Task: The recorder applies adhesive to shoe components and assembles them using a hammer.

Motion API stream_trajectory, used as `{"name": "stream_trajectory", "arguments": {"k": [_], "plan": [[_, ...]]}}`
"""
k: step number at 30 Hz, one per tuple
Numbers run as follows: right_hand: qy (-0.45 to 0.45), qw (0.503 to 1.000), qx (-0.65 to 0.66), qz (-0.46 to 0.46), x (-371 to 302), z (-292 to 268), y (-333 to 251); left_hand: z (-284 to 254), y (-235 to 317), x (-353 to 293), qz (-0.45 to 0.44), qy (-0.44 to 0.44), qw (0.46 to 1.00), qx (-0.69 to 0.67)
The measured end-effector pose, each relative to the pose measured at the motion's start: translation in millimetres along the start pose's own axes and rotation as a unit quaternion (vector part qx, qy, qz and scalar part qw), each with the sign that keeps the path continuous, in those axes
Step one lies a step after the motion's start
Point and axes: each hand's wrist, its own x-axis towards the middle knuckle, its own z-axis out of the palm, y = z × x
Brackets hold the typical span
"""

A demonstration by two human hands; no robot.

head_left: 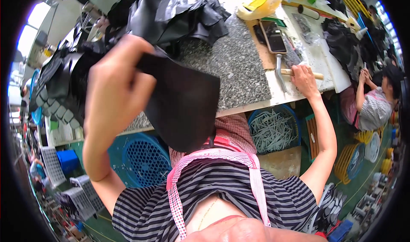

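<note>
My left hand (pixel 121 77), raised and slightly blurred, pinches the upper edge of a black leather piece (pixel 183 101). This piece hangs over the front edge of the work table, its lower part in front of my apron. On the right, my right hand (pixel 304 80) is closed round the wooden handle of a hammer (pixel 318 75). The hammer's curved metal head points left and rests on the table top, just below a phone (pixel 273 36). Between my hands lies a speckled grey stone slab (pixel 239 66).
Black leather pieces (pixel 179 17) are heaped at the back, with more at the left beside grey-edged pieces (pixel 55 109). A yellow bag (pixel 258 7) stands behind the slab. Below are a blue basket (pixel 147 156) and a bin of pale strips (pixel 273 131). A co-worker (pixel 378 96) sits at right.
</note>
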Motion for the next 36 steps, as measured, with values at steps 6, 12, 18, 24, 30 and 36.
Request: {"name": "stream_trajectory", "arguments": {"k": [6,12,18,24,30,36], "plan": [[0.060,0.996,0.065,0.028,9,-18,-37,145,-89,-38,-0.021,-0.220,0.956,-0.195],[-0.113,0.763,0.532,0.349,22,-72,-125,188,-106,-25,-0.020,-0.155,0.955,-0.251],[-0.126,0.812,0.552,0.141,62,-98,-207,188,-112,-33,0.024,-0.188,0.956,-0.223],[-0.228,0.759,0.596,0.129,90,-89,-230,196,-112,-30,-0.043,-0.172,0.953,-0.247],[-0.157,0.800,0.575,0.070,86,-80,-235,193,-119,-27,-0.121,-0.170,0.942,-0.265],[-0.212,0.774,0.587,0.112,94,-85,-230,191,-126,-24,-0.158,-0.185,0.930,-0.275]]}}
